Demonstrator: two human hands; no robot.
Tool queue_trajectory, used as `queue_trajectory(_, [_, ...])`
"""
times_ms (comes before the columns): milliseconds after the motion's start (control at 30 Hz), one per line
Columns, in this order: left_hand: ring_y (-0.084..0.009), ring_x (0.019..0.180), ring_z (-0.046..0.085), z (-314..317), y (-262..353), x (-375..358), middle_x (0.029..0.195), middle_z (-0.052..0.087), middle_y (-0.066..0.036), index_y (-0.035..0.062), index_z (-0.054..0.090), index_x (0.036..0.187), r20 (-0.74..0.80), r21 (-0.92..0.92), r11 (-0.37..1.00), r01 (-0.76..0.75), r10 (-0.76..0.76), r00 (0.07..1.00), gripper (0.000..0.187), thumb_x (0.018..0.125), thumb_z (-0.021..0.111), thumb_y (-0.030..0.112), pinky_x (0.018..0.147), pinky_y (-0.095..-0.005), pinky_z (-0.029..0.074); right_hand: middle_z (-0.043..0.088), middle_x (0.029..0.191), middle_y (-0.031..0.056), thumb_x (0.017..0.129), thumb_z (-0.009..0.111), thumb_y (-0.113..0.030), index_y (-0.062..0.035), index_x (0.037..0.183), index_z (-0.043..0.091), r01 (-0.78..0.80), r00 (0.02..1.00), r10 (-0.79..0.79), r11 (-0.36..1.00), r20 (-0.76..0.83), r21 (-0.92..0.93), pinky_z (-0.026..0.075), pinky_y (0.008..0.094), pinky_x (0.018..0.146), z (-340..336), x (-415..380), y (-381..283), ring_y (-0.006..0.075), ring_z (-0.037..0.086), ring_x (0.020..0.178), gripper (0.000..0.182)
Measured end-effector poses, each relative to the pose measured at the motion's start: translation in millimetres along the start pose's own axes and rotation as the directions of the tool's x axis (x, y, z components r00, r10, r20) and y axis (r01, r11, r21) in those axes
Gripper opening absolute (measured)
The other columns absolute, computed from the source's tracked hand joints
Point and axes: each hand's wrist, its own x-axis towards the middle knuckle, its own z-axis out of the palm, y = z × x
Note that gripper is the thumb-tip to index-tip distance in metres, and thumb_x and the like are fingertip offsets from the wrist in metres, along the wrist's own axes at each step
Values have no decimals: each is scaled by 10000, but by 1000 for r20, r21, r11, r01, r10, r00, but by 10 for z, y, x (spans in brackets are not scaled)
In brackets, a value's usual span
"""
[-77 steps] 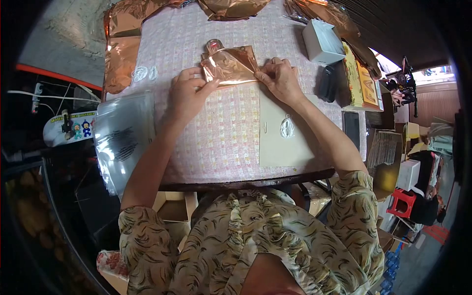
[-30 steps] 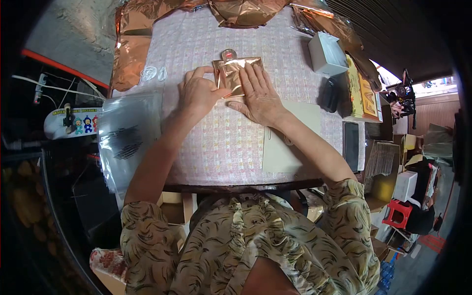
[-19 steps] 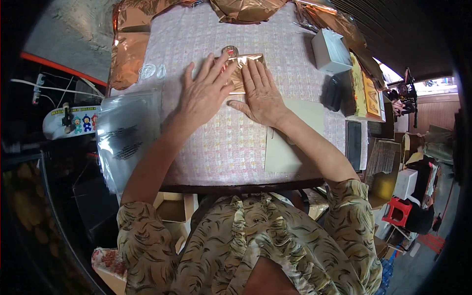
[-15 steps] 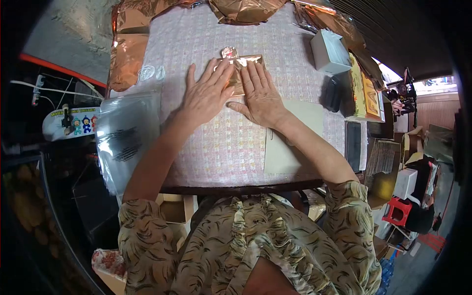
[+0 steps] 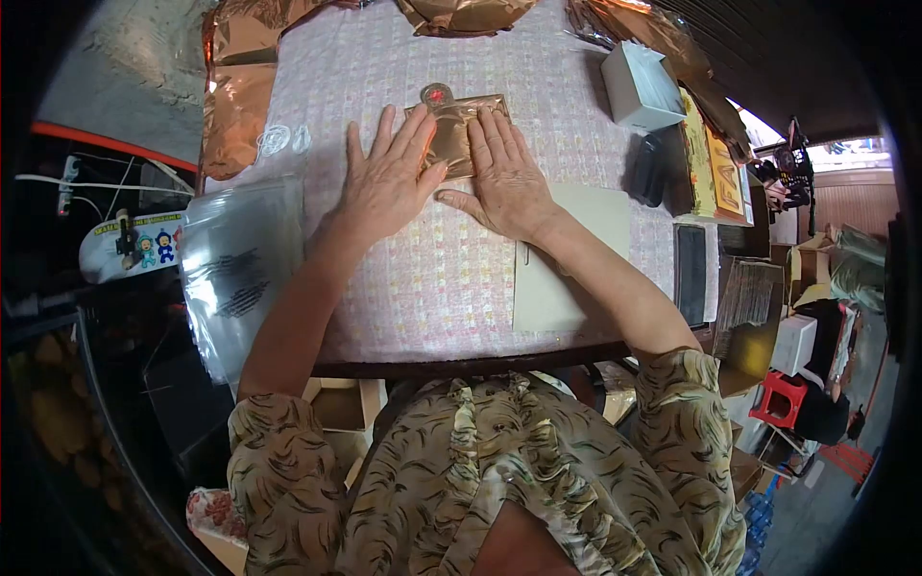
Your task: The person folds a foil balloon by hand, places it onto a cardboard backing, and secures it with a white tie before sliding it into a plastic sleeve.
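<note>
A flat copper-coloured foil packet (image 5: pixel 455 142) lies on the patterned cloth (image 5: pixel 423 288) in front of me. My left hand (image 5: pixel 392 173) rests flat at its left side, fingers spread and fingertips over the edge. On the packet's right side lies my right hand (image 5: pixel 504 173), fingers stretched out and thumb pointing left. Just past the packet's far left corner is a small round piece with a red centre (image 5: pixel 437 96). A beige card sheet (image 5: pixel 567 278) sits partly under my right forearm.
Clear plastic sleeves (image 5: pixel 240 278) are stacked at the left, with white string (image 5: pixel 275 140) beyond them. Copper foil sheets (image 5: pixel 230 106) line the far and left edges. At the right stand a white box (image 5: pixel 642 86), a black case (image 5: pixel 648 173) and a yellow box (image 5: pixel 709 163).
My hands have spread slightly apart, uncovering more of the foil packet between them. The whole view has shifted a little.
</note>
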Motion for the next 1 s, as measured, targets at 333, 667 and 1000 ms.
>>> queue_trajectory(333, [-370,1580,218,7,-4,6,1713,276,-56,90,362,1605,8,7,1000,28,-28,1000,730,1035,517,518,1208,-727,107,209,1659,345,943,500,-768,145,1575,229,-48,999,48,998,-10,32,172,516,1287,-17,12,-13,468,175,1571,1143])
queue_trajectory(667, [-339,1391,470,-173,79,216,1505,523,-155,84,537,1425,-200,-228,966,117,-164,966,581,955,709,377,1098,-578,331,213,1661,337,945,496,-764,147,1575,226,-68,998,69,997,-9,27,164,507,1290,27,-14,-39,457,175,1572,1141])
queue_trajectory(1000, [-385,954,673,-50,235,549,990,750,-158,103,585,1263,-214,-173,936,305,-338,916,452,901,766,305,859,-534,458,199,1668,338,940,503,-762,146,1584,201,-68,997,70,996,-35,50,162,509,1290,34,-6,-34,454,173,1575,1154])
